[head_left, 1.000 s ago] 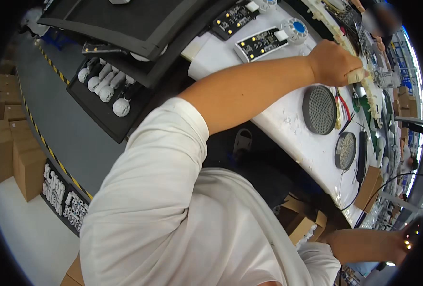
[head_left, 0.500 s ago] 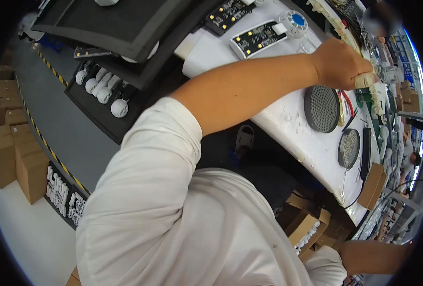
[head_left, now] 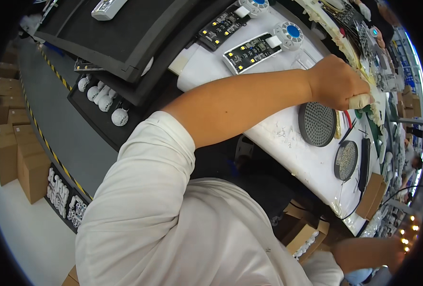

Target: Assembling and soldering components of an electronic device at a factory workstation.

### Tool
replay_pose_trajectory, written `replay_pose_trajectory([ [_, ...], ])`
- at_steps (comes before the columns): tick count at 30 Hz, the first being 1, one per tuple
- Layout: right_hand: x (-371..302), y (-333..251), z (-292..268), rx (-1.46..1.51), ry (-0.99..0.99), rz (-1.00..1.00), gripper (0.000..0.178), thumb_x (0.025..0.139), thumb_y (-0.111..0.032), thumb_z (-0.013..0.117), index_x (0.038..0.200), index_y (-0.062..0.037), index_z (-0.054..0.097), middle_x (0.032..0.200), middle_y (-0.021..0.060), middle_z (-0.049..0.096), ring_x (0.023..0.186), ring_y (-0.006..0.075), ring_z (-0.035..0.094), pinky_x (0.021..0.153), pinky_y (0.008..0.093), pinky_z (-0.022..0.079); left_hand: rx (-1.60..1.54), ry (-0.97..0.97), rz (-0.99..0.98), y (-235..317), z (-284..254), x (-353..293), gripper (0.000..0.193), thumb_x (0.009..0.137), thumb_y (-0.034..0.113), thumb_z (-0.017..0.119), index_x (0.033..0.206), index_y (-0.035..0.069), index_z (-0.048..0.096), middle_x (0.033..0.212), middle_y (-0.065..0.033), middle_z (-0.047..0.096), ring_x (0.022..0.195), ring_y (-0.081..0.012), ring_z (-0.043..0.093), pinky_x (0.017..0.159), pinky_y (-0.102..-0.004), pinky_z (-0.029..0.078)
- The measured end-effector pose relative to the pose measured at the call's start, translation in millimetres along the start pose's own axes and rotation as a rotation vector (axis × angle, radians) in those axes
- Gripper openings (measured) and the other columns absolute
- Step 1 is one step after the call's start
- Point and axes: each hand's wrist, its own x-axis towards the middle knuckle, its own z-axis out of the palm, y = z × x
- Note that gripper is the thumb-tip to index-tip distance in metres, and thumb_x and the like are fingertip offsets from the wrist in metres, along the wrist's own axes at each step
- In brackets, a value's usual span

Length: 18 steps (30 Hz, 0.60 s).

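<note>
Just beside the perforated grey disc (head_left: pixel 318 126), the left fingers (head_left: pixel 354 88) curl, any grip unclear.

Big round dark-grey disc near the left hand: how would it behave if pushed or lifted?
The dark-grey disc lies broad and flat on the white bench, so a push would probably slide rather than tip it. Its crisp, even rim suggests it's stiff, not floppy. Being round, it might roll if stood on edge.
</note>
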Motion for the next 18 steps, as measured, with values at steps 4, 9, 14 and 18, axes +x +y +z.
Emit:
replay_pose_trajectory([
  [4, 63, -7, 126, 0.438, 0.283, 0.187, 0.03, 0.095, -0.021, 0.05, 0.113, 0.0016, 0.058, 0.097, 0.0155, 0.064, 0.087, 0.0233, 0.066, 0.075, 0.0336, 0.056, -0.264, -0.074, -0.027, -3, 8, -3, 0.024, 0.09, 0.035, 0.056, 0.094, 0.014, 0.068, 0.077, -0.0074, 0.066, 0.071, -0.0254, 0.065, 0.06, -0.0338, 0.05],
  [9, 115, 72, 208, 1.158, 0.251, 0.632, 0.028, 0.089, -0.02, 0.061, 0.104, 0.0026, 0.058, 0.076, 0.0149, 0.063, 0.06, 0.0236, 0.065, 0.05, 0.0331, 0.054, -1.07, -0.284, -0.561, 22, -21, -4, 0.066, 0.092, 0.023, 0.058, 0.145, 0.01, 0.021, 0.123, -0.0149, 0.05, 0.075, -0.018, 0.06, 0.072, -0.034, 0.051],
  [14, 104, 89, 231, 1.496, 0.406, 0.556, 0.035, 0.087, -0.022, 0.06, 0.112, 0.0021, 0.054, 0.078, 0.0155, 0.062, 0.061, 0.0226, 0.063, 0.055, 0.0321, 0.054, -0.996, -0.433, -0.64, 19, -10, 0, 0.081, 0.088, 0.017, 0.064, 0.149, 0.009, 0.012, 0.134, -0.0165, 0.043, 0.078, -0.0175, 0.06, 0.081, -0.0333, 0.05],
  [18, 92, 81, 243, 1.244, 0.554, 0.713, 0.033, 0.086, -0.023, 0.065, 0.107, 0.0006, 0.056, 0.079, 0.0129, 0.064, 0.066, 0.0192, 0.064, 0.059, 0.0306, 0.053, -0.731, -0.584, -0.547, 21, -1, -12, 0.089, 0.085, 0.013, 0.067, 0.151, 0.01, 0.007, 0.14, -0.0164, 0.039, 0.079, -0.0153, 0.06, 0.079, -0.0297, 0.049],
])
